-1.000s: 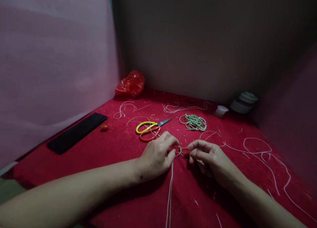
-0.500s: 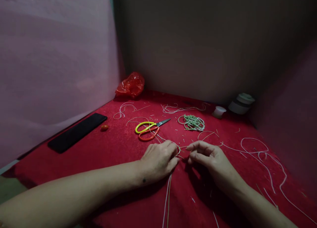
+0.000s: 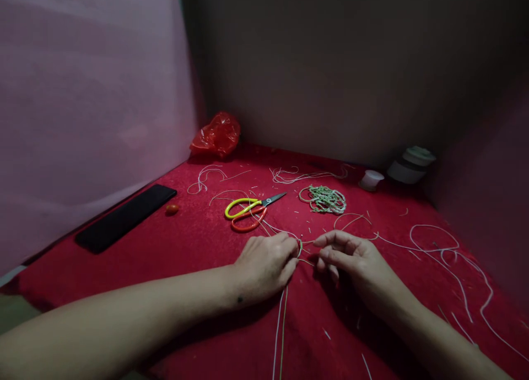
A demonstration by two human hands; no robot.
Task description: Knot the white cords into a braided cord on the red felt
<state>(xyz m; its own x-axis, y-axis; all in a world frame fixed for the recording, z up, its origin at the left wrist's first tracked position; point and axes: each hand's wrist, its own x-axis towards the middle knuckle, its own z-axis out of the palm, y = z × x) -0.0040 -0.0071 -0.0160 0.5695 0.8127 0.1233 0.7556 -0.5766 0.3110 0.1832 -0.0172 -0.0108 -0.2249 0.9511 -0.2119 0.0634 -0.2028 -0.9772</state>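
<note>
My left hand (image 3: 268, 263) rests on the red cloth with its fingers pressed together on thin pale green and white cords (image 3: 279, 336). The cords run down from under it, and a small loop (image 3: 300, 249) shows at its fingertips. Just right of that loop is my right hand (image 3: 351, 259), palm partly turned inward and fingers curved and apart. A thin brown cord end reaches its index fingertip; whether it is pinched is unclear. Scissors (image 3: 252, 212) with one yellow and one red handle lie beyond my left hand. A green and white braided bundle (image 3: 324, 199) lies farther back.
A black flat object (image 3: 126, 217) and a small orange-red item (image 3: 172, 209) lie left. A red plastic bag (image 3: 217, 135), a small white spool (image 3: 371, 179) and a lidded container (image 3: 411, 164) stand at the back. Loose cords (image 3: 433, 250) curl across the right side.
The fingers of my right hand have spread a little more, with the lower fingers now showing. My left hand keeps its hold, and the view has shifted slightly.
</note>
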